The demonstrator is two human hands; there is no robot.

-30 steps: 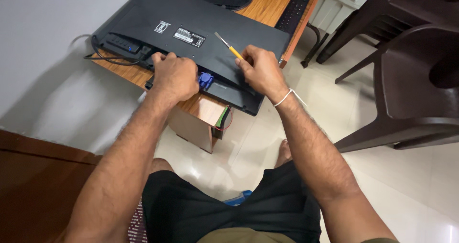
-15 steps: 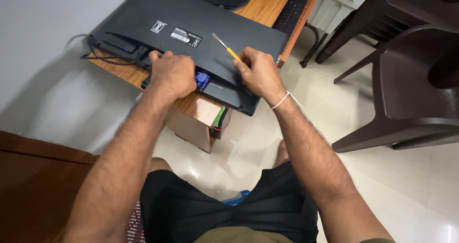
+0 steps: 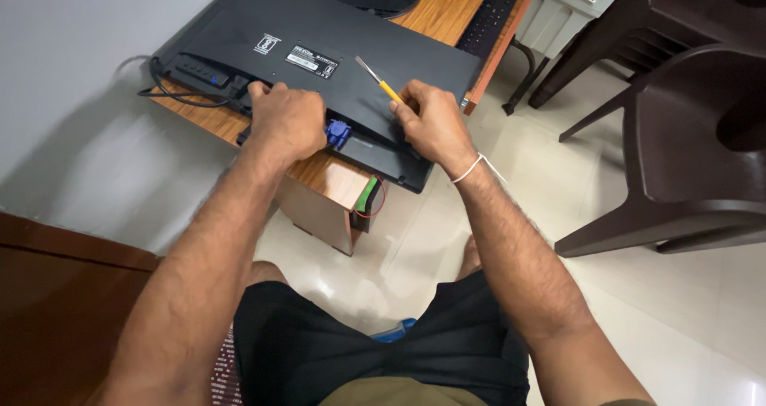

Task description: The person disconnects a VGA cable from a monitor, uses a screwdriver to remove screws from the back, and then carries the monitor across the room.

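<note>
Flat black plastic monitor (image 3: 319, 47) lies face-down on the wooden desk (image 3: 335, 178). Left hand (image 3: 286, 122) clenched over its lower edge, touching the blue cable plug (image 3: 337, 133). Right hand (image 3: 431, 122) grasps a yellow-handled screwdriver (image 3: 380, 82), tip against the monitor's back.

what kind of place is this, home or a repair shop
Most likely a room in a home, not a shop. A flat monitor lies face down on a small wooden desk beside a keyboard, with dark plastic chairs on a pale tiled floor.
</note>
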